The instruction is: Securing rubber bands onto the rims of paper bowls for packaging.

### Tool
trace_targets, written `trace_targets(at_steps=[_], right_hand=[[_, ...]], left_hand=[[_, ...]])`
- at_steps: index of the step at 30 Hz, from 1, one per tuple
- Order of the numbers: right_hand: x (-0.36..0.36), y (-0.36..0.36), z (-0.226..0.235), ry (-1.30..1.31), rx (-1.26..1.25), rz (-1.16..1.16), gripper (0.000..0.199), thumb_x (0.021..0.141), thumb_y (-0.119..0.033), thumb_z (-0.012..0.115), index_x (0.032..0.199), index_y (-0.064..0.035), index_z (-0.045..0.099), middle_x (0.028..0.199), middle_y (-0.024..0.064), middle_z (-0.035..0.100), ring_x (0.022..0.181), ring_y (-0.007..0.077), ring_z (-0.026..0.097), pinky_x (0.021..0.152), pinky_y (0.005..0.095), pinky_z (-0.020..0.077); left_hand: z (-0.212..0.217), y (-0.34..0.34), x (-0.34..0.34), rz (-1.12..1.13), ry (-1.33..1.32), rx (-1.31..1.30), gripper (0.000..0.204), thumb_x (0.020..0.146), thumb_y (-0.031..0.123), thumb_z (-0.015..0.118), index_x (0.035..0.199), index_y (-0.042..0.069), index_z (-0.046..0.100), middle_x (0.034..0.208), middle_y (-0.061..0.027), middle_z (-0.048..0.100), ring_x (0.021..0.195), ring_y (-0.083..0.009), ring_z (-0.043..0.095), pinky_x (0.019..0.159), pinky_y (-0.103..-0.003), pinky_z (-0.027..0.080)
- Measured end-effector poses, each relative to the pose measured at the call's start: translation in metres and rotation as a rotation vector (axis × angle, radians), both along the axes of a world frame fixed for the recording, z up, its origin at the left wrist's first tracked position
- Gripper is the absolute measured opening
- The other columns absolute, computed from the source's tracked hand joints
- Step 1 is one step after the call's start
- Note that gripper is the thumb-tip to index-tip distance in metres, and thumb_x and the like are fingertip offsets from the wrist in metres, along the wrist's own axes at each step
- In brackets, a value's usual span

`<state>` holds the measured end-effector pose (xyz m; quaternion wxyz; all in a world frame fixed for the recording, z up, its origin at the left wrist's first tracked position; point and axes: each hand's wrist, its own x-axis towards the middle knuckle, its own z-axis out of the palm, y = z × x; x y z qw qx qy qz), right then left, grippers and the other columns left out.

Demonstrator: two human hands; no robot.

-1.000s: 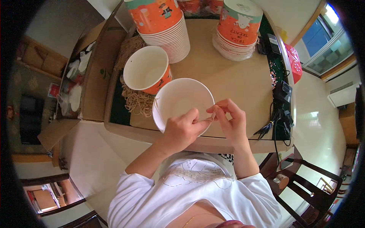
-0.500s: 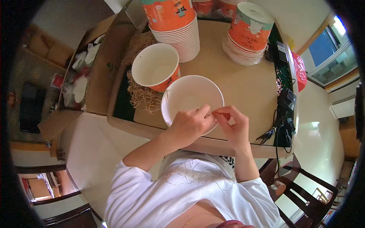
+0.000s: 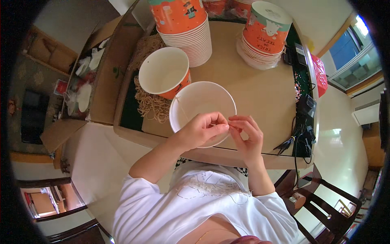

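A white-lined paper bucket (image 3: 194, 95) stands near the front edge of the table with its mouth up. A thin tan string (image 3: 181, 106) hangs down its inner left wall from near the rim. Over the bucket's near right rim, my left hand (image 3: 205, 129) and my right hand (image 3: 247, 132) meet with fingertips pinched together. Both pinch a thin strand of string, mostly hidden by the fingers. Behind and to the left, a second orange bucket (image 3: 164, 71) stands beside a heap of loose tan strings (image 3: 152, 105).
A tall stack of orange buckets (image 3: 185, 40) stands at the back left, and an upside-down stack (image 3: 266, 32) at the back right. Black cables and an adapter (image 3: 304, 110) lie along the table's right edge. An open cardboard box (image 3: 107, 77) is at the left; a dark chair (image 3: 325, 203) stands lower right.
The bucket has shifted slightly left in the picture. My fingers have rearranged: the left thumb now shows in a pinch, and the right fingers are stretched closer to it.
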<state>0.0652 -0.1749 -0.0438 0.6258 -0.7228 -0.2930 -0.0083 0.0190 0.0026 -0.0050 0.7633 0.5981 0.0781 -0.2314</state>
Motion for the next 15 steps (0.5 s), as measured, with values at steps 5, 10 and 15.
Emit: trace_targets(at_steps=[5, 10, 15], right_hand=[[-0.001, -0.002, 0.0, -0.022, 0.022, 0.045, 0.012, 0.08, 0.003, 0.067, 0.091, -0.0017, 0.065, 0.097, 0.0091, 0.066, 0.081, 0.0171, 0.062, 0.065, 0.0276, 0.0487], [-0.002, -0.001, -0.004, 0.011, 0.067, 0.013, 0.013, 0.081, 0.005, 0.065, 0.092, -0.0005, 0.064, 0.093, 0.0093, 0.066, 0.077, 0.0157, 0.061, 0.065, 0.0266, 0.0483], [-0.002, -0.002, -0.003, 0.021, 0.064, -0.003, 0.014, 0.081, 0.007, 0.063, 0.093, 0.0005, 0.063, 0.09, 0.0096, 0.065, 0.072, 0.0155, 0.06, 0.065, 0.0254, 0.0481]], left_hand=[[0.0, -0.004, -0.002, 0.049, -0.12, 0.138, 0.011, 0.094, 0.015, 0.058, 0.093, 0.004, 0.058, 0.078, 0.0072, 0.052, 0.068, -0.0004, 0.047, 0.058, -0.016, 0.038], [-0.006, -0.005, 0.0, 0.103, -0.189, 0.147, 0.008, 0.092, 0.012, 0.06, 0.093, 0.004, 0.059, 0.079, 0.0064, 0.055, 0.068, -0.0014, 0.05, 0.059, -0.018, 0.041], [0.01, -0.005, -0.009, 0.048, -0.257, 0.404, 0.008, 0.088, 0.008, 0.064, 0.092, 0.002, 0.06, 0.077, 0.0002, 0.059, 0.068, -0.0057, 0.054, 0.058, -0.022, 0.044]])
